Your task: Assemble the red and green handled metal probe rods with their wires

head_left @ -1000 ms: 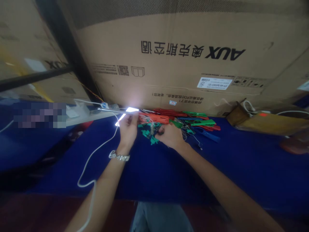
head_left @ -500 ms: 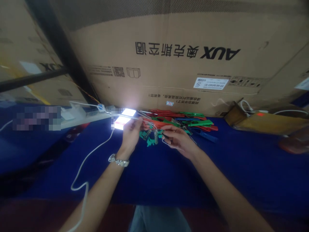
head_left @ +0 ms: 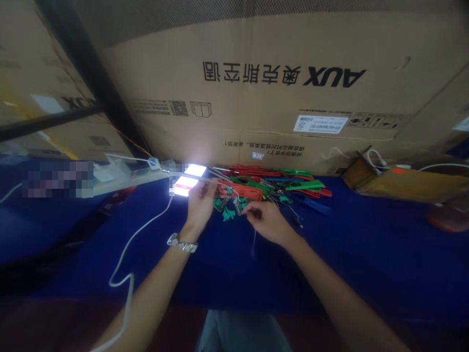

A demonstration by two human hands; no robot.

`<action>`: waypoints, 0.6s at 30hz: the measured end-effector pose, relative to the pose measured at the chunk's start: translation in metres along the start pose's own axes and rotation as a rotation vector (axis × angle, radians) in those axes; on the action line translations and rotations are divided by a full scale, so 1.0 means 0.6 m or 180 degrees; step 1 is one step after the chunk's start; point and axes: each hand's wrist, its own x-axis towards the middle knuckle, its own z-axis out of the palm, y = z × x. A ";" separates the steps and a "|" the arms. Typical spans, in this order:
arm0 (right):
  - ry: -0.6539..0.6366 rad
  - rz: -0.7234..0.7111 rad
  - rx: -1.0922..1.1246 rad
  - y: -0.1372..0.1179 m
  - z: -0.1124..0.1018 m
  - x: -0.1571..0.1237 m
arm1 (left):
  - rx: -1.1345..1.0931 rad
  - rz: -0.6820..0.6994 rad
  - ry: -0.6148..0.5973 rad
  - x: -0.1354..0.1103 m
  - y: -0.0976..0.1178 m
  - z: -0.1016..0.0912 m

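My left hand (head_left: 201,198) is closed around the left end of an orange-red plastic casing (head_left: 245,190), which looks like half of a long-necked lighter body. A thin metal rod (head_left: 176,174) runs left from that hand, across a brightly glowing phone screen (head_left: 190,177). At the casing's lower right edge, the fingers of my right hand (head_left: 266,220) pinch together on a thin white wire (head_left: 253,239); its end dangles below, blurred. Small clear parts (head_left: 238,205) and green plastic pieces (head_left: 229,214) lie under the casing.
Red casings (head_left: 252,170), green casings (head_left: 306,185) and a blue casing (head_left: 313,205) are heaped behind on the blue cloth (head_left: 234,274). A large cardboard box (head_left: 176,137) walls off the back. A white cable (head_left: 126,247) crosses at left; a yellow-brown box (head_left: 414,186) stands right.
My right hand has curled its fingers in and turned, and the white wire now hangs beneath it. More of the casing shows. My left hand has barely moved.
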 end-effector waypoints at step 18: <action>0.0809 -0.0216 -0.2086 -0.026 0.024 0.004 | -0.0158 -0.0118 0.0126 -0.003 0.011 0.004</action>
